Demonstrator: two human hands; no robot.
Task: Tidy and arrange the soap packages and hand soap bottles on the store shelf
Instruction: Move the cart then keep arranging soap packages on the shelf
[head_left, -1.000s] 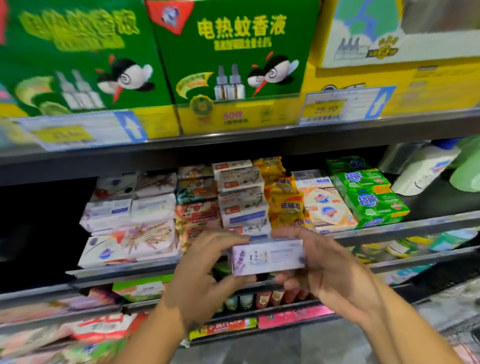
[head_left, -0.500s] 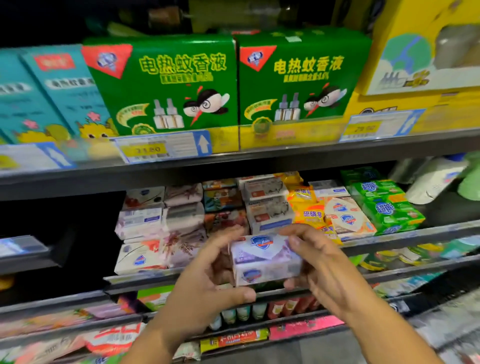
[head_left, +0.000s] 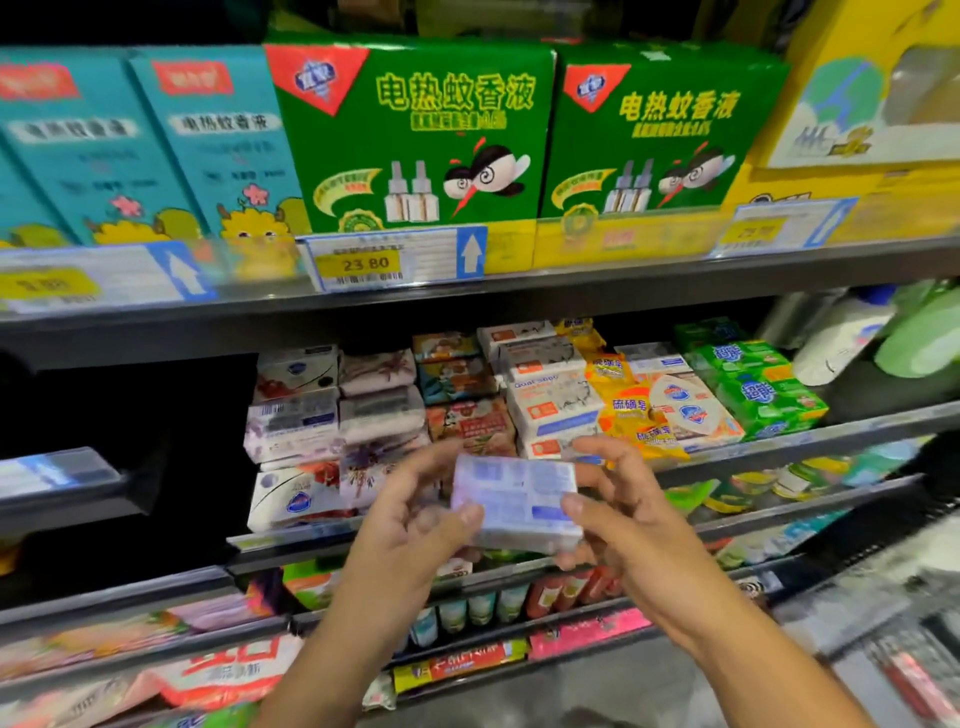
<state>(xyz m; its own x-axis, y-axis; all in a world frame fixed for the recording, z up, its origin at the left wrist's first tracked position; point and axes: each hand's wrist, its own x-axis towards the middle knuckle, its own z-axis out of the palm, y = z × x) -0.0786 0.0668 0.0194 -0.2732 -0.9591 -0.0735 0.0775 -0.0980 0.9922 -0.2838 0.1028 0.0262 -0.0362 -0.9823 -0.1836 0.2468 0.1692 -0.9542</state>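
**Two hands hold one soap package in front of a crowded store shelf**

A grey metal store shelf (head_left: 831, 432) runs across the view, seen from the person's head. Toward its left end stand stacks of white and lilac wrapped soap bars (head_left: 293, 428), with floral-printed soap bars (head_left: 379, 395) just beside them.

Nearer the viewer, the left hand (head_left: 410, 525) pinches the left short end of a pale lilac-and-white rectangular soap package (head_left: 517, 501), thumb on the near face and fingers curled behind. The package is in the air just in front of the shelf's front edge, about level with the middle of the row. It tilts slightly down to the right and touches nothing but the hands. A printed face is turned to the camera, but the print is too blurred to read. The right hand (head_left: 623, 519) pinches the opposite short end the same way, thumb in front and fingers behind.

Behind the hands are white boxes with orange labels (head_left: 545, 405), then yellow soap packets (head_left: 626, 410), then bright green soap packs (head_left: 753, 387) near the right end. At the shelf's far right end lean a white plastic bottle with a blue cap (head_left: 841, 340) and a pale green plastic bottle (head_left: 924, 338).

The package will probably handle as a light, stiff block: a hard bar under a thin glossy wrap that may slip, with corners that may dent. Gripping the two short ends, or laying fingers flat across the broad faces, should let it slide squarely onto a matching stack.
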